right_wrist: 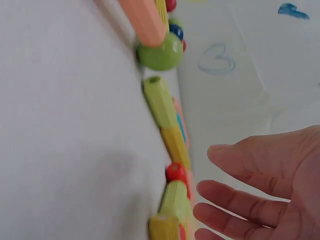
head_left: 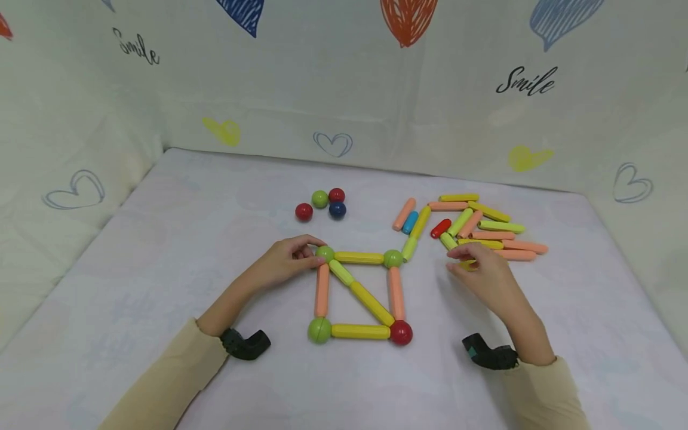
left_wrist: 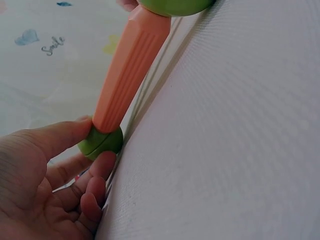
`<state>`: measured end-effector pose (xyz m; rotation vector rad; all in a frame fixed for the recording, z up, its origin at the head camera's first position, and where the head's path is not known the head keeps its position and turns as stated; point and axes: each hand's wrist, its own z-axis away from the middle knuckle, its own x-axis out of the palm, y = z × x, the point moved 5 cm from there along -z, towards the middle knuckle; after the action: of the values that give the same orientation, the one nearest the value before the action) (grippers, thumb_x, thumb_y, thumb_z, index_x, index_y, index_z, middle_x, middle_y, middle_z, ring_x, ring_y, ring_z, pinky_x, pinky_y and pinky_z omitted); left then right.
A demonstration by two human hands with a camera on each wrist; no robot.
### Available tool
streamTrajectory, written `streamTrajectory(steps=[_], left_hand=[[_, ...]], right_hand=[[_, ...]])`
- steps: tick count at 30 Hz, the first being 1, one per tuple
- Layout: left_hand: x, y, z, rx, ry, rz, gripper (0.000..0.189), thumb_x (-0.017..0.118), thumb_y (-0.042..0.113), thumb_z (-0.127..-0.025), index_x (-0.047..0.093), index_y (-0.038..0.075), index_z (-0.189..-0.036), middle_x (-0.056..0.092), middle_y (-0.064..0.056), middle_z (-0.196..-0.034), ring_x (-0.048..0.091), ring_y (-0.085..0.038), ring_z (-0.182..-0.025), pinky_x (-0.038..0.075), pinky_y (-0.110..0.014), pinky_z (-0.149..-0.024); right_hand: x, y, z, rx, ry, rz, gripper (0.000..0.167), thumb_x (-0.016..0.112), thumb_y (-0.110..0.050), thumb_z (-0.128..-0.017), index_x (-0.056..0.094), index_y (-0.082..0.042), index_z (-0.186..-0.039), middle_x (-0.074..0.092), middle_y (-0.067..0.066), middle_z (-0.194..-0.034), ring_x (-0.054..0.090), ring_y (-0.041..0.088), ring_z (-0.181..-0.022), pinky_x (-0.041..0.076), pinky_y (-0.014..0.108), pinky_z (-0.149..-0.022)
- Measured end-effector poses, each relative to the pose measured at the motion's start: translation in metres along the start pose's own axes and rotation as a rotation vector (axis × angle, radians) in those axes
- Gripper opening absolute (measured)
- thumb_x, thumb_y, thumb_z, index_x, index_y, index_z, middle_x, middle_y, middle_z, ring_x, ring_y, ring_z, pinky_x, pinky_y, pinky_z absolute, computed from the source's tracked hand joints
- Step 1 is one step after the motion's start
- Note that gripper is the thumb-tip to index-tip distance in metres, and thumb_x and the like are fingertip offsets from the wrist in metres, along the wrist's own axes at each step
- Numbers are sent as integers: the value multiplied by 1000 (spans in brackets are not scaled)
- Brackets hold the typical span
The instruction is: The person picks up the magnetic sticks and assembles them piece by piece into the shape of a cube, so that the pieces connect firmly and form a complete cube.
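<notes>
My left hand [head_left: 287,261] pinches the green ball [head_left: 325,253] at the far left corner of a square frame of sticks and balls. From that ball an orange stick [left_wrist: 132,72] runs down one side, its grooves plain in the left wrist view. A yellow stick [head_left: 359,258] forms the far side, and a light green and yellow diagonal [head_left: 372,303] reaches the red ball [head_left: 401,332] at the near right corner. Over the near edge of the stick pile is my right hand [head_left: 486,278], thumb and fingers apart with nothing between them in the right wrist view.
Loose balls, one of them dark blue [head_left: 337,209], lie beyond the frame. The pile to the right mixes yellow, orange, green and red sticks, such as the short red stick [head_left: 441,228]. A yellow stick [head_left: 421,222] joined to a light green one lies beside the frame's far right corner.
</notes>
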<state>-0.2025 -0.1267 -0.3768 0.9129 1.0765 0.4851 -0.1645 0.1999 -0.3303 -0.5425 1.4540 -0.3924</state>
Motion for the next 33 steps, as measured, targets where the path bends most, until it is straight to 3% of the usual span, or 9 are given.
streamTrajectory(steps=[7, 15, 18, 23, 29, 33], left_hand=[[-3, -2, 0, -1, 13, 0, 33, 64, 28, -87, 60, 16, -118, 59, -3, -83, 50, -17, -75, 42, -28, -67], [-4, -2, 0, -5, 26, 2, 35, 64, 28, -87, 60, 15, -120, 60, -4, -85, 51, -18, -76, 43, -28, -68], [-4, -2, -1, -7, 26, 2, 35, 64, 28, -88, 60, 16, -120, 60, -4, -85, 51, -18, -77, 43, -29, -69], [-3, -1, 0, -14, 23, 0, 33, 64, 29, -87, 61, 17, -118, 59, -3, -84, 51, -17, -76, 42, -28, -68], [-1, -1, 0, -18, 18, -11, 34, 66, 33, -86, 63, 18, -116, 58, -3, -82, 50, -17, -73, 41, -28, -66], [1, -2, 0, -26, 23, -35, 35, 66, 35, -85, 63, 20, -116, 58, -2, -81, 49, -17, -73, 41, -27, -65]], right_hand=[[-14, 37, -5, 94, -29, 47, 31, 53, -6, -85, 58, 5, -114, 52, 27, -118, 46, 41, -108, 40, 57, -89], [-12, 53, -7, 171, -40, 173, 31, 51, 0, -81, 59, 6, -111, 39, 34, -123, 30, 52, -108, 31, 61, -83], [-10, 55, -7, 150, -38, 199, 29, 53, 1, -81, 60, 7, -109, 44, 35, -117, 35, 49, -102, 37, 58, -80], [-9, 55, -7, 92, -39, 198, 27, 58, 2, -81, 60, 10, -107, 56, 32, -106, 44, 45, -100, 40, 59, -85], [-12, 51, -6, 104, -61, 206, 30, 68, -4, -80, 60, 7, -108, 58, 23, -91, 49, 33, -81, 45, 41, -68], [-15, 45, -4, 97, -48, 157, 33, 68, -7, -81, 59, 5, -111, 60, 23, -96, 51, 33, -84, 46, 41, -70]])
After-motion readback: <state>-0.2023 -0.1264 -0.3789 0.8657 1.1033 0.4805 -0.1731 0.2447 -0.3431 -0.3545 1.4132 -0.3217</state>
